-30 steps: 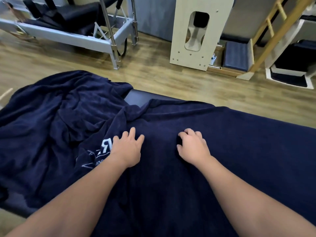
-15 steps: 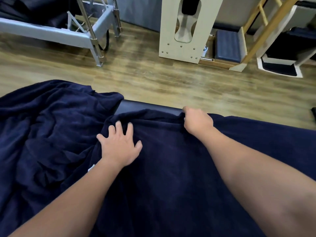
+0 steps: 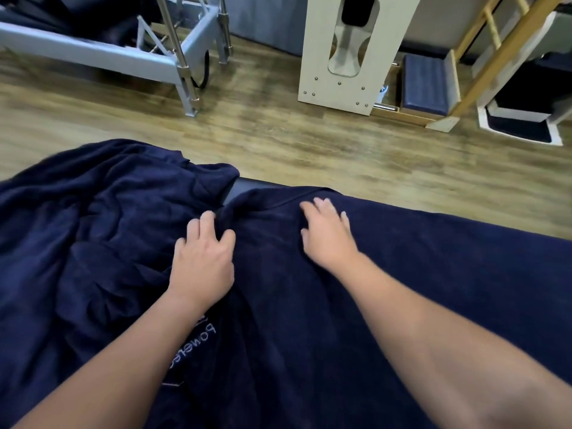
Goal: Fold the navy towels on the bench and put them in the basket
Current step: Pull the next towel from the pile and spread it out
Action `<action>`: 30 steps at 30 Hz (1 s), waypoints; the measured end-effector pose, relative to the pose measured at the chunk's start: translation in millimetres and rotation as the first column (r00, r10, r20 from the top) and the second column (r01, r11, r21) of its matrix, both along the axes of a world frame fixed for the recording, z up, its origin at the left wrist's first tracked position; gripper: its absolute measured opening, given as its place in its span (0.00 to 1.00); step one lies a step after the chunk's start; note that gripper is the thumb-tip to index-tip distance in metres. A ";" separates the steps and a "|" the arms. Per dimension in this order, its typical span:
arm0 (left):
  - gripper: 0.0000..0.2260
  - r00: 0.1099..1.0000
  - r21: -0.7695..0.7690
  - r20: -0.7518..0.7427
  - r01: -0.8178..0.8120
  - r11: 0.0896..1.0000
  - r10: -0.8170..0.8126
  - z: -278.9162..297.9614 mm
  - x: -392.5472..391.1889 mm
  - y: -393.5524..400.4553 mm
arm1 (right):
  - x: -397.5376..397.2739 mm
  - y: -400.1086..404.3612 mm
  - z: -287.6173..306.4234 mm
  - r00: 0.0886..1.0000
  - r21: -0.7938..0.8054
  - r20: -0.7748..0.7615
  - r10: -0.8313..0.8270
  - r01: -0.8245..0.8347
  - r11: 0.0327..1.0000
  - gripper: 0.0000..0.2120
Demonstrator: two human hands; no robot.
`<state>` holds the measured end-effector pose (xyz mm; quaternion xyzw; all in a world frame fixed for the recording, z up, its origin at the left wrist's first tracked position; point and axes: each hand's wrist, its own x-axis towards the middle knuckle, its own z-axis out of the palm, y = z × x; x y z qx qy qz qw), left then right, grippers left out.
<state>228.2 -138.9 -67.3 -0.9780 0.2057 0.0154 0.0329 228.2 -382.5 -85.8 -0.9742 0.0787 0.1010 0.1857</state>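
Nearest, a towel [image 3: 356,320] is lying spread over the worktop [image 3: 236,184], white lettering showing by the left forearm. Both hands are lying flat on it with nothing gripped: the left hand [image 3: 202,258] is pressing, fingers loosely spread, where it meets the heap [image 3: 93,236] of crumpled towels, and the right hand [image 3: 328,233] is resting open near the far hem. The risk, as I judge it, is that the left hand is dragging heap cloth into the fold, since the navy layers are hard to tell apart. The far hem is hanging near the worktop's edge, so a hard sweep could slide the towel onto the floor [image 3: 309,144]. No basket is showing.
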 end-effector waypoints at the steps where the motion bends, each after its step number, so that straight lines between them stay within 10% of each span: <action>1: 0.09 0.998 -0.019 -0.030 -0.050 0.999 0.049 4.8 -3.0 2.2 | -15.5 13.7 -3.0 0.999 0.004 0.010 0.042 -0.042 0.999 0.23; 7: 0.13 0.964 0.014 -0.185 -0.194 0.981 0.193 33.9 -10.1 17.1 | -117.0 91.8 -5.8 0.937 -0.062 0.279 0.210 -0.200 0.978 0.13; 14: 0.26 0.895 -0.313 -0.401 -0.335 0.889 0.196 32.4 22.5 51.7 | -180.8 152.5 21.9 0.977 -0.021 -0.103 0.189 -0.192 0.981 0.28; 19: 0.23 0.892 -0.548 -0.444 -0.348 0.760 0.088 35.3 45.4 80.9 | -150.9 209.3 59.0 0.969 0.209 -0.224 -0.107 0.155 0.966 0.12; 23: 0.06 0.862 -0.521 -0.506 -0.334 0.786 0.031 59.3 66.0 118.5 | -103.6 268.3 86.5 0.862 0.613 -0.252 -0.439 0.493 0.617 0.07; 26: 0.28 0.554 -0.270 -0.828 -0.534 0.801 0.090 90.3 83.9 151.4 | -76.3 315.3 96.6 0.925 0.879 -0.322 -0.201 0.371 0.299 0.13; 30: 0.32 0.394 -0.084 -0.911 -0.464 0.882 0.120 96.1 89.2 191.1 | -58.4 334.0 85.0 0.900 0.862 -0.368 -0.233 0.424 0.278 0.15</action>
